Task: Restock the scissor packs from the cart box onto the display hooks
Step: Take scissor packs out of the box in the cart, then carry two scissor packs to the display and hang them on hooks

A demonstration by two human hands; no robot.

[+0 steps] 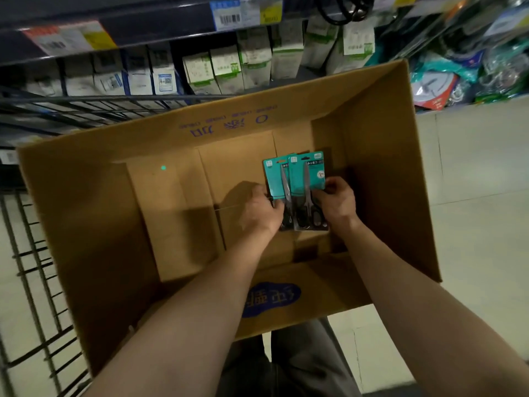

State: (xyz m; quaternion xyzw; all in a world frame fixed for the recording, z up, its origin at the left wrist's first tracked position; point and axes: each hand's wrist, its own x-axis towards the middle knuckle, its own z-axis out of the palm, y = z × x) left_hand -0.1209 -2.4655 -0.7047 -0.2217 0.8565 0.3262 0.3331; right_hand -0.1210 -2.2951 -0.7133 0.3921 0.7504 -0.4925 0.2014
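Teal-backed scissor packs are held by both hands low inside the box. The left hand (262, 210) curls its fingers round the lower left edge of the left pack (273, 179). The right hand (337, 203) pinches the right edge of the right pack (310, 173), with its thumb on the card's face. The two packs overlap, the right one on top. Their blades point toward the far wall and their black handles toward the person.

The packs are nearer the right wall of the cardboard box (94, 224) than the left. I cannot tell whether they touch its bottom flaps. The box sits in a wire cart (31, 267), whose bars show along the left edge. Beyond the box's far rim is a shelf of white-and-green cartons (226, 67), with price labels (246, 11) above them. Pale floor tiles (472, 196) lie to the right.
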